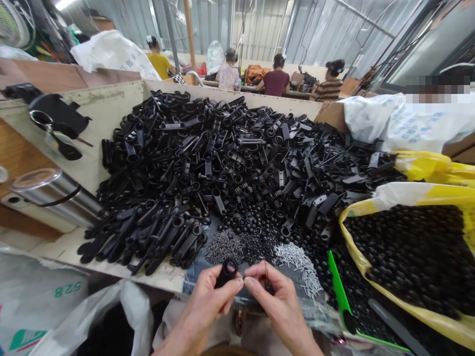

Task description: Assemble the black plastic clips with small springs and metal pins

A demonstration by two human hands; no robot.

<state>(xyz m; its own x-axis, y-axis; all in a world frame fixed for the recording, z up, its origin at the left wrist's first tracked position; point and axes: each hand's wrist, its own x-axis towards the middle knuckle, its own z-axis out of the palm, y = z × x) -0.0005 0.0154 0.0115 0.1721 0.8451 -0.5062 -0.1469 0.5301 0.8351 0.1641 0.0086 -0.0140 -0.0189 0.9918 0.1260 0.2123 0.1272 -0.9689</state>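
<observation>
The left hand (208,301) holds a black plastic tube (226,273) narrowly between thumb and fingers, above the front of the tray. The right hand (276,306) pinches a thin dark piece (267,281) (too small to identify) just beside the tube. Beyond them lie grey screws (226,245), silver pins (297,264) and a heap of black plastic parts (208,158).

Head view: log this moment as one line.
left hand holds black plastic tube-shaped part | right hand pinches thin dark sliver | nearby: silver metal pins | behind: heap of black plastic parts
</observation>
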